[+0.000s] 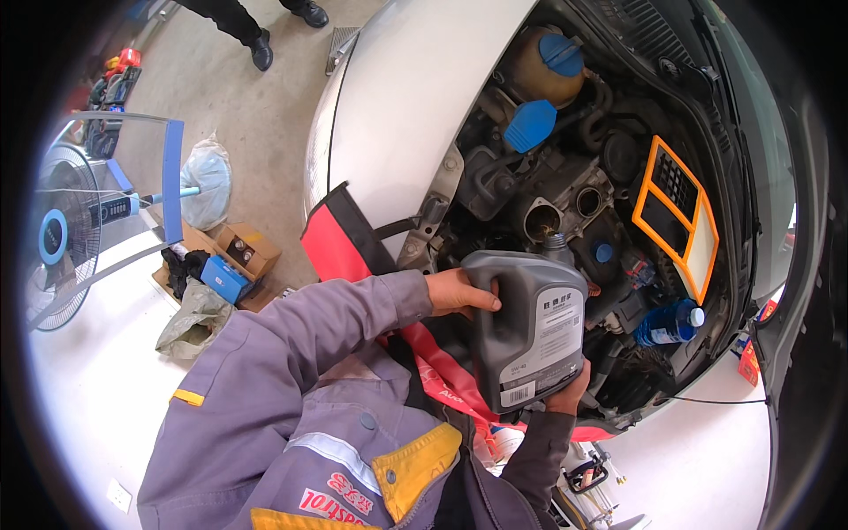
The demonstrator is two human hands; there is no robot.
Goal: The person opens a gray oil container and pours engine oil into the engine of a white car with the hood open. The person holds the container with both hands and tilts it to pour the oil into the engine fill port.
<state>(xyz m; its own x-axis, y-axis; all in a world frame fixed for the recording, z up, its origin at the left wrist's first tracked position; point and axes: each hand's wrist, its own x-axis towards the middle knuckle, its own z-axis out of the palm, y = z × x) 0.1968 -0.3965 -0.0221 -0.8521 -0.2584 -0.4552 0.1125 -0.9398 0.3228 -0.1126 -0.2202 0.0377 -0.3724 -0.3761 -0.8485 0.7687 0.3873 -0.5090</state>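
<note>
A dark grey motor oil jug [530, 331] with a pale label is tipped over the engine, its neck away from me. My left hand [459, 292] is closed on the handle side of the jug. Under its base, my right hand [570, 393] is closed around the lower corner. The jug's neck [555, 246] lies at the near rim of a round opening [541, 218] in the engine. A little amber oil shows between them. Another round opening [587, 202] sits just to the right.
An orange-framed filter [647, 201] lies on the right of the engine bay, near a bottle of blue liquid [664, 323]. A blue-capped reservoir [543, 71] stands at the far side. Red fender cover [340, 234] drapes the front edge. At left are a fan [66, 234], cardboard box [250, 247] and another person's legs [231, 19].
</note>
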